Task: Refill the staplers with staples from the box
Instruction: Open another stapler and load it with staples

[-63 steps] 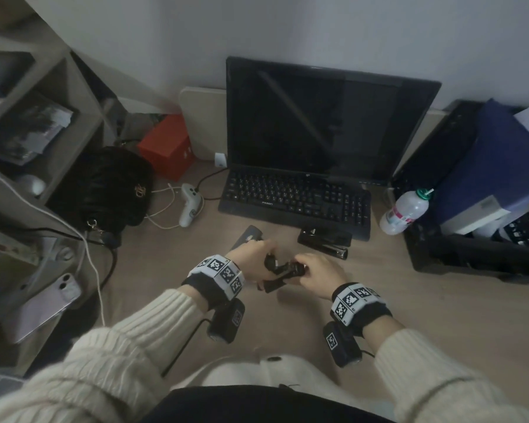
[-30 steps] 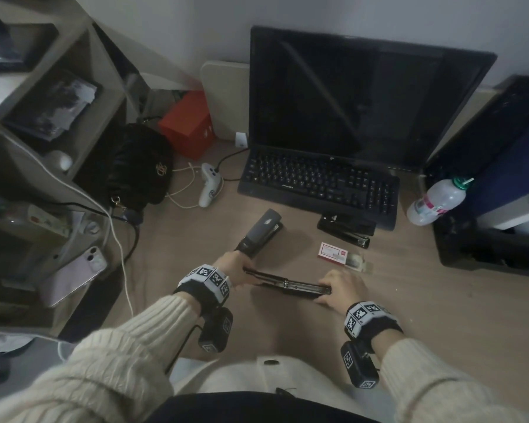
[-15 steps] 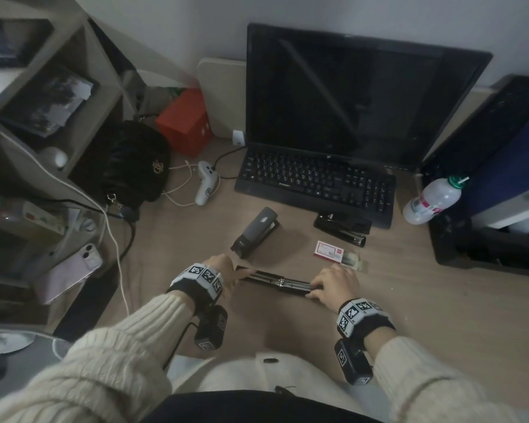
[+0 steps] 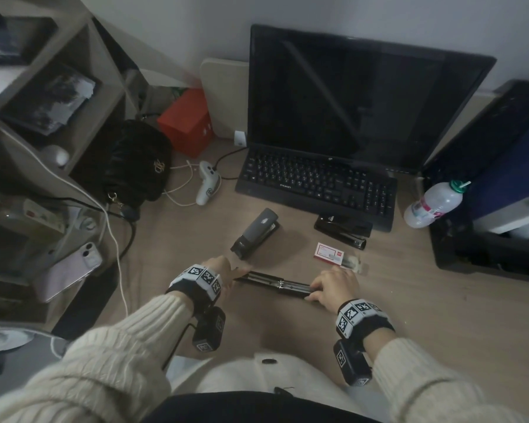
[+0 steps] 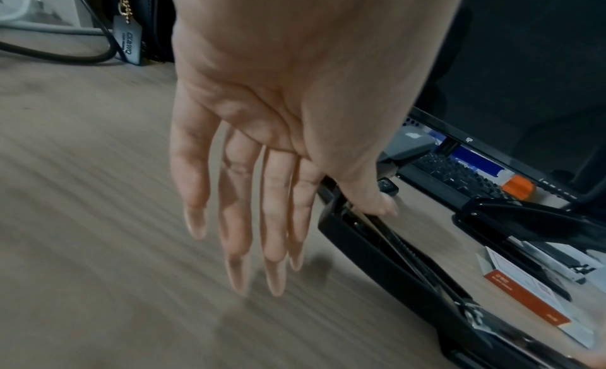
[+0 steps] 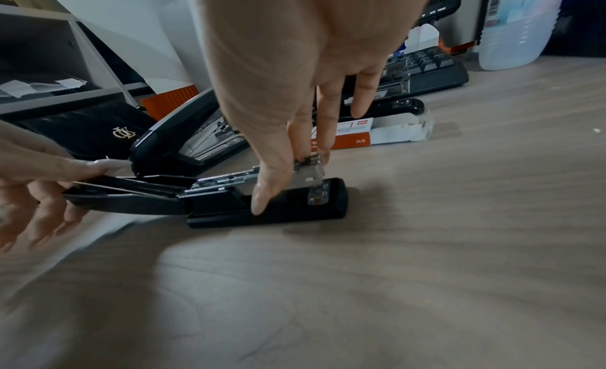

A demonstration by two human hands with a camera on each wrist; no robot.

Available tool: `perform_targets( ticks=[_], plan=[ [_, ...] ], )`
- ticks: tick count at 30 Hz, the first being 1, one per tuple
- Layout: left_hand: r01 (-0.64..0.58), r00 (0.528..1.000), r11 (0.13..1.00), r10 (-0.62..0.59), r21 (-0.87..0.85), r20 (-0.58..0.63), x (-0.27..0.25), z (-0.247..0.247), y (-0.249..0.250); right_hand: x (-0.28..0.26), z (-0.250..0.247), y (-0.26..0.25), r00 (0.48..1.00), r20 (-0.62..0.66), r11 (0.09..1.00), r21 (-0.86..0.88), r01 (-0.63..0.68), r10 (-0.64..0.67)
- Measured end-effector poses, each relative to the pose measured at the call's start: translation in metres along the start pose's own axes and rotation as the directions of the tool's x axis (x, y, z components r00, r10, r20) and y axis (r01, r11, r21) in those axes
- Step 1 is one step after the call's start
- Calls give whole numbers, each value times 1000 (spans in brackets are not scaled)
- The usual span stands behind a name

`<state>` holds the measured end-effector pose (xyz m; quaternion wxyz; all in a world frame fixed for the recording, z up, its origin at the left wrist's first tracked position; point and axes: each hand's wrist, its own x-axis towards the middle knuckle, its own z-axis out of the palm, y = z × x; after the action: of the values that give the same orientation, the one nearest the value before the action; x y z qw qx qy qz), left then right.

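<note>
A black stapler (image 4: 275,283) lies folded out flat on the desk between my hands, lid to the left and base to the right. My left hand (image 4: 235,270) is at the lid end. Its thumb (image 5: 377,203) rests on the lid tip and its fingers (image 5: 272,245) hang straight beside it. My right hand (image 4: 316,290) pinches the metal magazine head (image 6: 310,172) between thumb (image 6: 265,193) and forefinger. A red and white staple box (image 4: 329,254), its tray slid out, lies just behind. A grey stapler (image 4: 255,232) and a second black stapler (image 4: 342,232) sit farther back.
A keyboard (image 4: 315,184) and dark monitor (image 4: 358,99) stand behind the staplers. A white bottle (image 4: 434,203) lies at the right, beside a black tray (image 4: 486,248). A black bag (image 4: 138,160), cables and shelves fill the left. Bare desk shows in front of the hands.
Two seconds ago both hands held the stapler folded above the desk. It now lies unfolded flat, one hand at each end. In the last half second hardly anything moved.
</note>
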<state>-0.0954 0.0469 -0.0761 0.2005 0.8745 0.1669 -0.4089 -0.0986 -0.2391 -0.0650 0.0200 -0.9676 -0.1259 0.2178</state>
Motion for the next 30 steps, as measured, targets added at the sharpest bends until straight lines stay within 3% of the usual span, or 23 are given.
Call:
perform_targets(
  ticks=[8,17,19,22,25,30],
  plan=[
    [42,997,997,-46,68,63,-6,4,-5,1,1,0,1000,1,1000,10,-10,10],
    [74,994,996,-70,-46,81,-22,-8,10,2,-5,2,999,45,1000,10,1,-2],
    [84,992,996,-80,-37,99,-24,-16,18,3,-9,8,994,113,996,89,3,-13],
    [79,985,992,-63,-99,159,-27,-24,30,5,-25,25,980,197,925,364,-110,39],
    [44,968,991,-12,-123,250,-23,-28,38,6,-41,47,982,72,909,372,-189,175],
    [-37,967,980,85,-197,239,-21,-26,54,10,-41,65,965,-56,956,161,-244,256]
  ],
)
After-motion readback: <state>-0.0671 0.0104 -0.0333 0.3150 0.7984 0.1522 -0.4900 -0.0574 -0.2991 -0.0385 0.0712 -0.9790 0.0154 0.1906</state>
